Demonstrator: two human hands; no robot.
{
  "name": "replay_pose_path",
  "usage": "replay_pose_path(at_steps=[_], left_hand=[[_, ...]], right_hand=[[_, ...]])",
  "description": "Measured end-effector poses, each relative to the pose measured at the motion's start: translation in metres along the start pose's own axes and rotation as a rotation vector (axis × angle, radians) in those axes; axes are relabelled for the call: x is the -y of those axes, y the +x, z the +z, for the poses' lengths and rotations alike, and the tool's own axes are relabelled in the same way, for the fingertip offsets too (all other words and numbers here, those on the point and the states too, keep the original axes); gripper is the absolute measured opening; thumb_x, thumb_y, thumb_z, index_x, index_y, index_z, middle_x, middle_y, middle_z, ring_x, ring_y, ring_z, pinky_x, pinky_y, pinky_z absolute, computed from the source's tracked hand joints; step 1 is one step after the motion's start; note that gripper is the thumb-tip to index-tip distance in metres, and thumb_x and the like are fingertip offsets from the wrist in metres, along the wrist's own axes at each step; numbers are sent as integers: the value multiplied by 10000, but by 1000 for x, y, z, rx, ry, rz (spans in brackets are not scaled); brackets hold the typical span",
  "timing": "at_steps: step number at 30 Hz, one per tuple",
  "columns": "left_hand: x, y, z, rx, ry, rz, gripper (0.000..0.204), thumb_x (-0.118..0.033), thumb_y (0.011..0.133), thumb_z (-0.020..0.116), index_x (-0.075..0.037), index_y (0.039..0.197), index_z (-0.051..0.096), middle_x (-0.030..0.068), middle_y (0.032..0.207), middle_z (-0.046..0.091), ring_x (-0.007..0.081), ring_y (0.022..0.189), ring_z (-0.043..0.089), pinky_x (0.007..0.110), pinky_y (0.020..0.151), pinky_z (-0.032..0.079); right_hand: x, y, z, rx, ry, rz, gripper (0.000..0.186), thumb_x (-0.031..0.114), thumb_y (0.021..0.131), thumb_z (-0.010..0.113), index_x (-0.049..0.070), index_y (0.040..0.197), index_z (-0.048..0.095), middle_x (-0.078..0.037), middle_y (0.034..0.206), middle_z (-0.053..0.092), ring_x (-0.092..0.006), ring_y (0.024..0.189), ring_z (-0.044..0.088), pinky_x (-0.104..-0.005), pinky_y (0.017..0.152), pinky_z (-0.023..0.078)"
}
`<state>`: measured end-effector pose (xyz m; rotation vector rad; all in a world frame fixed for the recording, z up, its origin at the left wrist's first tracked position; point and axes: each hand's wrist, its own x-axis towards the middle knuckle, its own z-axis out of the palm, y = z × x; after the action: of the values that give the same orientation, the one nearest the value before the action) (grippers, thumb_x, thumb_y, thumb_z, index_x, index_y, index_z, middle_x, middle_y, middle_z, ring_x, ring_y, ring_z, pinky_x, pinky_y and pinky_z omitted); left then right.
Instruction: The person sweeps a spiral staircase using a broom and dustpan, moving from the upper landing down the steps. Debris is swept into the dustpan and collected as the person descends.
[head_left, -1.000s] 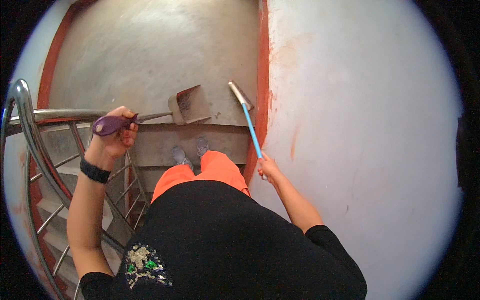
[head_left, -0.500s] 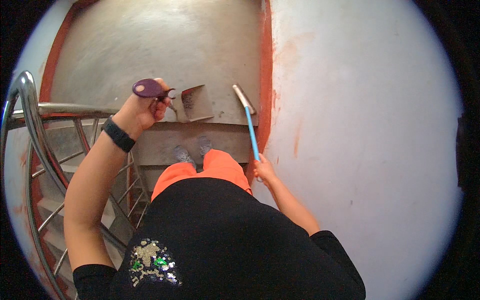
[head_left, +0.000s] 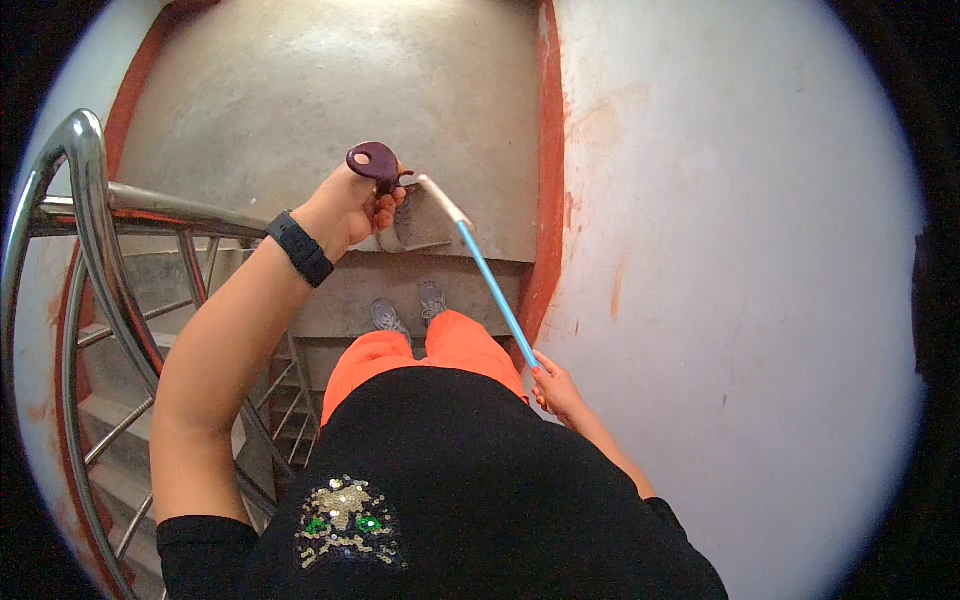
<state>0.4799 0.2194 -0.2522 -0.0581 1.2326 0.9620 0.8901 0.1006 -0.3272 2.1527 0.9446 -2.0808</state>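
Closed fingers of my left hand [head_left: 360, 205] grip the dark purple handle end [head_left: 375, 163] of a long-handled dustpan, above the floor edge of the landing. The grey dustpan [head_left: 428, 230] rests on the landing, partly hidden behind this hand and the broom. My right hand [head_left: 557, 390], low by the wall, is wrapped round the blue and white stick of a broom [head_left: 497, 288]. The broom slants forward and left, its far end over the dustpan's open side. Whether its bristles touch the pan I cannot tell.
A steel stair railing [head_left: 190, 212] stands on my left, with concrete stairs [head_left: 115, 440] descending behind it. To the right rises a pale wall [head_left: 740, 250] with a red-painted base strip [head_left: 551, 150]. My grey shoes [head_left: 388, 316] are on a step just below the landing [head_left: 330, 90].
The broom's far end has swung left from beside the wall strip to the dustpan. My left hand appears farther right, and the view has shifted slightly.
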Motion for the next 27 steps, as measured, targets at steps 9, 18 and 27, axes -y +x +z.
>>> replay_pose_path(at_steps=[9, 18, 27], left_hand=[[4, -2, 4, 3, -1, 13, 194, -296, 729, 622, -147, 684, 505, 34, 579, 548, 75, 406, 461, 188, 349, 352], [8, 0, 8, -85, 46, 60, 195, -277, 710, 623, -135, 683, 493, 37, 555, 546, 73, 389, 443, 183, 345, 346], [10, 2, 17, -125, 2, 59, 195, -252, 711, 613, -130, 651, 474, 35, 535, 542, 77, 362, 417, 194, 319, 328]], right_hand=[[-9, 44, 26, 36, 433, 59, 430, 178, 903, 430, 199, 1316, 312, -24, 596, 447, -86, 404, 406, -226, 323, 329], [3, 38, 9, 277, 527, 43, 470, 169, 905, 437, 227, 1351, 299, -42, 622, 461, -75, 413, 379, -203, 338, 300], [13, 63, 13, 123, 309, -20, 506, 168, 893, 481, 197, 1358, 284, -9, 597, 457, -77, 404, 403, -206, 322, 306]])
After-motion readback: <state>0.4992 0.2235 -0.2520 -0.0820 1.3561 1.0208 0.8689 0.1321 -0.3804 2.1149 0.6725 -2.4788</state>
